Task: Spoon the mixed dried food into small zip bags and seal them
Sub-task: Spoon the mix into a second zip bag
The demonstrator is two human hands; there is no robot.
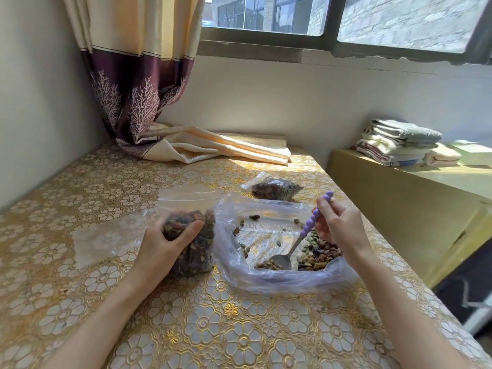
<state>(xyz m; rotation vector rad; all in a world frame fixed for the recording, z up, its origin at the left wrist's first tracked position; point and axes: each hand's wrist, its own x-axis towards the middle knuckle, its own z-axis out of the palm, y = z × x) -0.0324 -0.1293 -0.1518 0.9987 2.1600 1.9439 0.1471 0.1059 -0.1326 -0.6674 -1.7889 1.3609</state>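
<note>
While the left hand (165, 243) curls round the belly of a small zip bag (190, 235) at centre-left of the frame, thumb across its front, the bag stands upright with its mouth uppermost, a hold that judging by the task keeps the mouth presented for filling; whether the zip strip is open or pressed cannot be told. Contents: dark mixed dried food, filling roughly the lower two thirds. Item two, a large crumpled clear plastic bag (279, 278), lies spread flat just right of the zip bag, touching it, its sides rolled down to serve as a shallow tray. Item three, the remaining mixed dried food (316, 254), is heaped at the tray's lower right, with stray pieces scattered across its far side. Item four, a spoon (295, 245) with a purple beaded handle, is pinched near the handle's middle by the right hand (340, 225), bowl lowered to the tray floor beside the heap, apparently to gather a load. Item five, a filled zip bag (275, 189), lies set aside above centre, well apart from both hands. All rest on a gold floral tablecloth (239, 328).
</note>
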